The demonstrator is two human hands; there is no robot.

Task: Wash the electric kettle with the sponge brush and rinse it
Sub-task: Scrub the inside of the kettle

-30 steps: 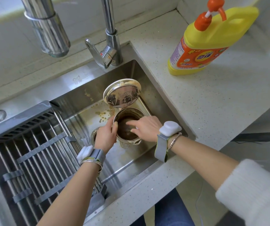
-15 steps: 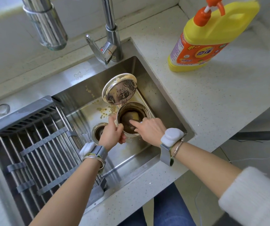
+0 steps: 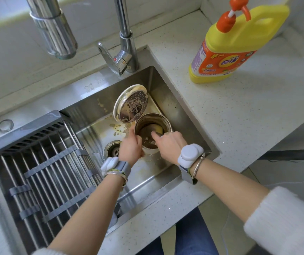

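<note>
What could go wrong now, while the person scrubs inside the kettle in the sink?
The kettle leans in the sink, steadied only by the left hand at its rim, so it might slip. The open lid could drop onto the right hand reaching inside. Brown residue may splash out.

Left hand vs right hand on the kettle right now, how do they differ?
The left hand grips the round steel electric kettle from outside, at its rim and wall; the right hand reaches over the rim, index finger pointing down inside near a yellowish sponge. The left hand's fingers curl; the right's index is extended. Both wrists wear grey straps with white pods and a bracelet.
</note>
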